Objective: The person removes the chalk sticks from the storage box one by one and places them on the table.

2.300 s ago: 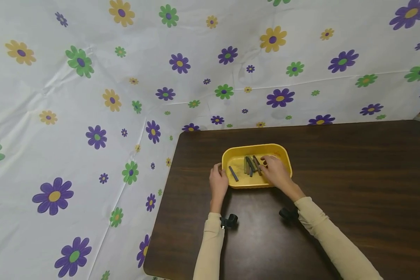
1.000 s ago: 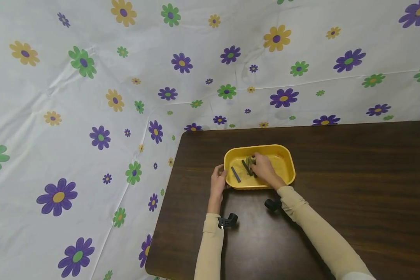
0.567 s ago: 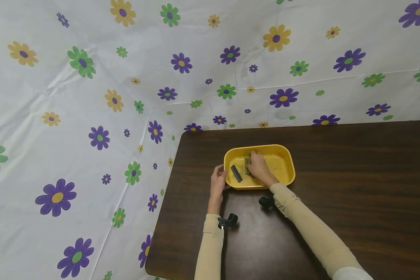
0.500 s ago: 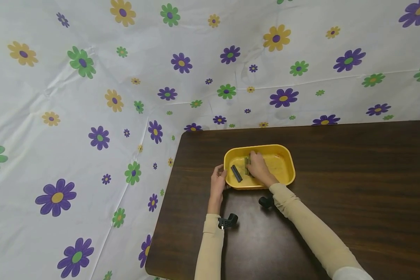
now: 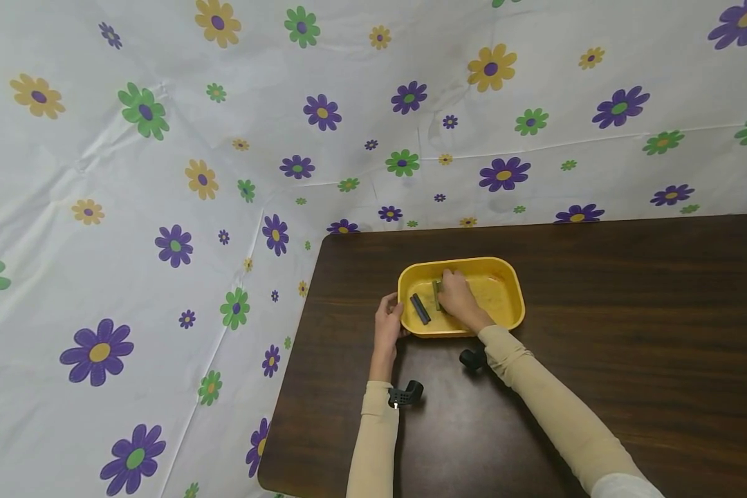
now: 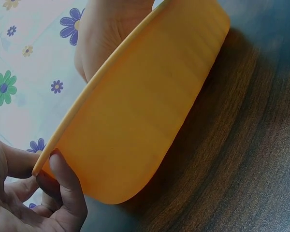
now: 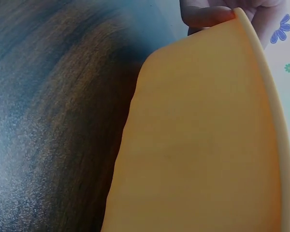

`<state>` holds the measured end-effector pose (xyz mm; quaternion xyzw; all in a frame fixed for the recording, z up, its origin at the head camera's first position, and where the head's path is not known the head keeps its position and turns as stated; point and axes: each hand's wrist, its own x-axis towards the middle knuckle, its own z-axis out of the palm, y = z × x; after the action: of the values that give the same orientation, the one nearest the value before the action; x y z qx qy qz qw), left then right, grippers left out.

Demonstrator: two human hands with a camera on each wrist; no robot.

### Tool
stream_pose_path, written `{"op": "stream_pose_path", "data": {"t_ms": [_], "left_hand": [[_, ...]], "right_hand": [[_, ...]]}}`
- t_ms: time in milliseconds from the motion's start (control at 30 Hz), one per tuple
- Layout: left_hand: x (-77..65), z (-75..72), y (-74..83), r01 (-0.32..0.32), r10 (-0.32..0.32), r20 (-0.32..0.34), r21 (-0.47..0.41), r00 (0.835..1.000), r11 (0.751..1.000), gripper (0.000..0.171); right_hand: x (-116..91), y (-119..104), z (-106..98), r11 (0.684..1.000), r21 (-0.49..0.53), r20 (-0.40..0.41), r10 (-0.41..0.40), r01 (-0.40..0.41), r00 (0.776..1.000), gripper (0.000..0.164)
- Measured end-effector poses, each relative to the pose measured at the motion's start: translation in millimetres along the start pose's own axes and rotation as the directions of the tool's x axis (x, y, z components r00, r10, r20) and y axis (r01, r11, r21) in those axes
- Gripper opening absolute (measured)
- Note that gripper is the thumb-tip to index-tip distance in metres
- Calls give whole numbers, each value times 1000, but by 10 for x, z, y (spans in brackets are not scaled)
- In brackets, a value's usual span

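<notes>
On the table sits a yellow plastic tray (image 5: 498, 297) holding short, crayon-like sticks. My left hand (image 5: 388, 324) grips the tray's left end; the left wrist view shows its thumb and fingers pinching the rim (image 6: 72, 113) at a corner. Inside the tray, my right hand (image 5: 460, 299) has its fingers curled down at an olive-green stick (image 5: 436, 295), whose left side shows beside them. Other sticks are hidden under this hand. Two dark blue-grey sticks (image 5: 420, 309) lie side by side, tilted, near the tray's left wall. In the right wrist view the tray's outer wall (image 7: 198, 125) hides the right fingers.
The dark wood-grain table (image 5: 622, 297) extends right and toward the body. A white flower-print sheet (image 5: 355, 83) covers the walls behind and to the left. Black wrist cameras (image 5: 407, 393) stick out from both sleeves.
A dark stick from the middle bunch now lies alongside the blue-grey one at left. My right hand has moved left over the bunch, and the olive stick shifted slightly left. The left hand keeps its grip.
</notes>
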<state>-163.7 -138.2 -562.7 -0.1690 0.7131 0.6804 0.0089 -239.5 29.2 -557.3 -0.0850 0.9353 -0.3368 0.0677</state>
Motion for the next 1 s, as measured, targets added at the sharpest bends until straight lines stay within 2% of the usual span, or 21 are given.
{"op": "stream_pose_path", "data": {"t_ms": [200,600,833,1000], "left_hand": [[5,9,-3,4,-4,0,2,1000,1000,36],[-25,28,-6,-13,13,-1,-1,1000,1000,36],[-27,26,-23,-31,31,-6,3,999,1000,37],[-18,22,-25,-32,32,-13,3,999,999,37]], "right_hand": [[-16,-19,-74,997,76,16,9,-10,1000,38],[-8,59,-110,988,140,24,-68,64,997,42],[-35,58,-212,981,170,-2,-93,92,996,41],[-64,82,-313,967,229,-7,-109,108,994,40]]}}
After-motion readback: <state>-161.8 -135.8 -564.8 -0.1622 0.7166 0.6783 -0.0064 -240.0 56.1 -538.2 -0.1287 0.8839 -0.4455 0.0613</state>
